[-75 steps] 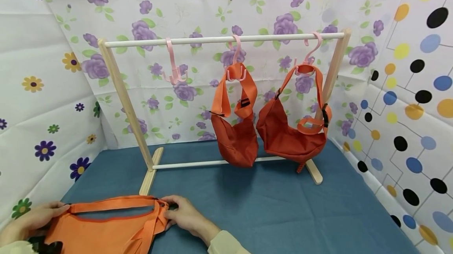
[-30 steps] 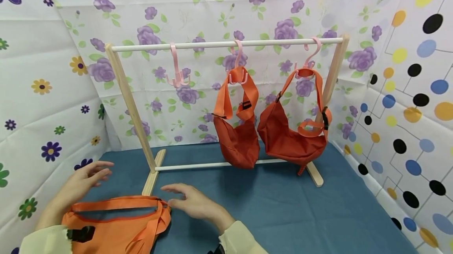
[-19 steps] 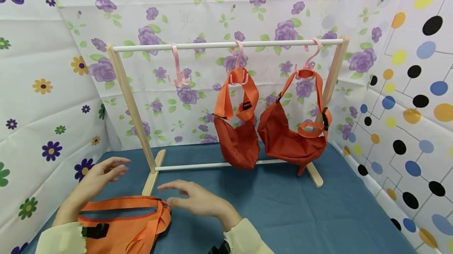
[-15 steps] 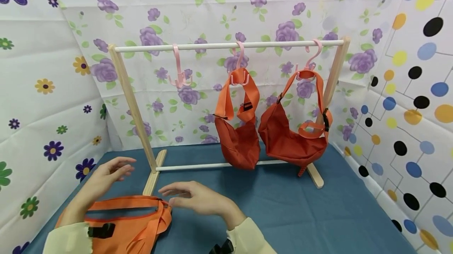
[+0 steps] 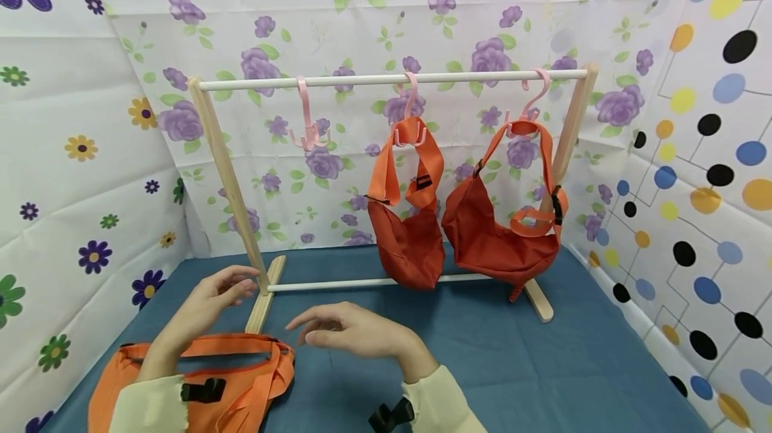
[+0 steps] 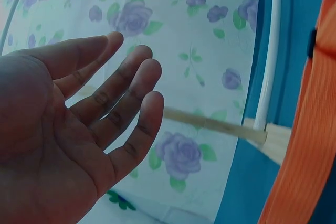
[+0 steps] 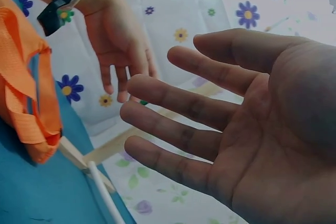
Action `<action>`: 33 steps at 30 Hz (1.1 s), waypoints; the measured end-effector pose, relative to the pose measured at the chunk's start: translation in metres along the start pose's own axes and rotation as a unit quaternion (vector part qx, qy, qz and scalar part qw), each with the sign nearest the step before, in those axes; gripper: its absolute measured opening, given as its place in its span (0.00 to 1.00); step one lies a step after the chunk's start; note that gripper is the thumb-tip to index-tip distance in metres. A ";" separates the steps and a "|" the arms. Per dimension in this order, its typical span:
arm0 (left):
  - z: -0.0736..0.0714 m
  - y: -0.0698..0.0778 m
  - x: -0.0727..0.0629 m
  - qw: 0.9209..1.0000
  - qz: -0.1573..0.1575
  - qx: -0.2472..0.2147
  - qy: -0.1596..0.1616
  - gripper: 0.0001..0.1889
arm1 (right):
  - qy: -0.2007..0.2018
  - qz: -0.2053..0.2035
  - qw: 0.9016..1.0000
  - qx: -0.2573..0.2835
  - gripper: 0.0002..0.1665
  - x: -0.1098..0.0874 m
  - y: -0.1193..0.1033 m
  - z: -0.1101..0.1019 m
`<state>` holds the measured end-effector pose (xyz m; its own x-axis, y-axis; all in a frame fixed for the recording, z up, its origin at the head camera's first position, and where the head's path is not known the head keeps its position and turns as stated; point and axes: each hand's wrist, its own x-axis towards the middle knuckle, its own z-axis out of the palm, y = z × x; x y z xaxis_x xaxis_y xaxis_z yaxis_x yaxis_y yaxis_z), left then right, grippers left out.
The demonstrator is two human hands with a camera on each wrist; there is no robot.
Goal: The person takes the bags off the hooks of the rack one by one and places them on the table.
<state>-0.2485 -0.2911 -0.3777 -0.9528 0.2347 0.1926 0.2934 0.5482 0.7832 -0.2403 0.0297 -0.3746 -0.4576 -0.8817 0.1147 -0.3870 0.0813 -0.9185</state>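
Observation:
Both hands are raised with nothing in them. My left hand (image 5: 208, 299) is above the far edge of an orange bag (image 5: 217, 393), its fingers relaxed and near the foot of the rack's left post. To the right of the bag hovers my right hand (image 5: 356, 331), fingers loosely bent and pointing left. The bag lies flat at the front left, its orange strap (image 5: 226, 344) stretched along the far side; my left forearm hides part of it. Palm and spread fingers of the left hand (image 6: 105, 114) show in the left wrist view, with the strap (image 6: 310, 129) at the right.
A wooden rack with a white rail (image 5: 362, 79) stands behind. From it hang a bare pink hook (image 5: 309, 125) at left and two red-orange bags, one in the middle (image 5: 407, 245) and one at right (image 5: 506, 245). Printed cloth walls surround the blue table (image 5: 482, 366).
Both hands have let go of the orange bag and lifted. The left hand has moved up and to the right; the right hand has shifted slightly right, away from the bag.

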 end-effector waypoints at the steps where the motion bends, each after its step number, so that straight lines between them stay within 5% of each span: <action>1: 0.002 0.001 0.001 1.000 0.002 -0.003 0.000 0.20 | 0.001 0.000 1.000 0.002 0.22 -0.002 -0.002 -0.001; 9: 0.017 0.011 0.012 0.999 0.041 -0.025 -0.019 0.19 | 0.030 -0.008 0.999 0.012 0.22 -0.015 -0.012 -0.010; 18: 0.031 0.024 0.023 0.998 0.043 -0.024 -0.029 0.18 | 0.096 -0.032 0.995 0.013 0.20 -0.018 -0.017 -0.016; 26: 0.043 0.038 0.032 0.997 0.055 -0.027 -0.035 0.16 | 0.222 -0.099 0.969 0.029 0.15 -0.020 -0.017 -0.020; 33: 0.052 0.049 0.039 0.995 0.071 -0.055 -0.050 0.16 | 0.281 -0.120 0.952 0.029 0.14 -0.027 -0.018 -0.026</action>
<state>-0.2674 -0.2136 -0.3623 -0.8883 0.3849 0.2506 0.4086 0.4132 0.8138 -0.2419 0.0641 -0.3513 -0.7234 -0.4831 0.4933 -0.4966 -0.1323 -0.8578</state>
